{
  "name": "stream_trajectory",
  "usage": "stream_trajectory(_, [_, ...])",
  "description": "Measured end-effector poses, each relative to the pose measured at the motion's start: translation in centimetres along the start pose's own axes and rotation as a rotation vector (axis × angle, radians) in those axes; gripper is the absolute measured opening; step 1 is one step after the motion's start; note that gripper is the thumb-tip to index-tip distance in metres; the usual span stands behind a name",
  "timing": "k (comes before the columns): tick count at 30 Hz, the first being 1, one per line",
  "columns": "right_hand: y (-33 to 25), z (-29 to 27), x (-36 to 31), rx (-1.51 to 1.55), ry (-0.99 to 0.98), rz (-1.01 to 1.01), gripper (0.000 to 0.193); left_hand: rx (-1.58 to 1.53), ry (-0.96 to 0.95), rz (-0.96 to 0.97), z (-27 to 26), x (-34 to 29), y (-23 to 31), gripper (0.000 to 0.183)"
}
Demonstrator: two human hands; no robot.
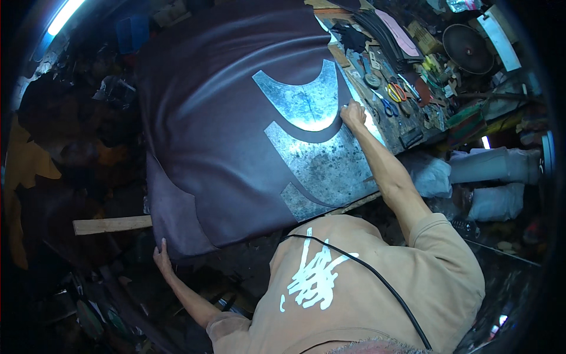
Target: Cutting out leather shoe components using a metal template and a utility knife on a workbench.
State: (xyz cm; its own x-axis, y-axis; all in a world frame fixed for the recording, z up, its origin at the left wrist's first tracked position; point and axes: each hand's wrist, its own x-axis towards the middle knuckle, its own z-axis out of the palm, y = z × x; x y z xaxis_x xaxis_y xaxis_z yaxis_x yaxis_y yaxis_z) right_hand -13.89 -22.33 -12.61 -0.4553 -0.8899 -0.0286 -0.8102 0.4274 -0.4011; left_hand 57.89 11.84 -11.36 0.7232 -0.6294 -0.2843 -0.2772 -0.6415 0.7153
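Leather: a large dark brown sheet of leather lies spread over the worktable and covers most of it; its long side runs from the lower left to the upper right of the view.
Cut-outs: curved pieces are already cut out of the sheet near its right side, and the scratched grey metal tabletop shows through these openings.
Right hand: the right hand is closed and presses down on the right edge of the leather, just beside the upper cut-out; whether it holds a small tool I cannot tell.
Left hand: the left hand touches the lower left edge of the sheet, where it hangs over the table, with the fingers open.
Table edge: a pale wooden batten sticks out under the leather at the left.
Surroundings: blue-handled scissors and other small tools lie crowded at the upper right, near a round dark disc.
Free space: the left side is dark and cluttered.
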Motion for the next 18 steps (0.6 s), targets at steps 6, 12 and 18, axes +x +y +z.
stream_trajectory(6, [-0.4,1.4,2.0,-0.127,0.042,0.019,0.048,0.042,0.066,0.141,-0.4,-2.1,0.5,0.056])
stream_trajectory(12, [1.1,0.8,5.7,0.142,-0.157,0.18,0.029,0.309,0.261,0.198,-1.5,-3.8,2.5,0.061])
stream_trajectory(18, [4.3,1.5,6.4,0.951,-0.332,0.417,0.011,0.311,0.276,0.163,-4.7,-5.4,4.9,0.056])
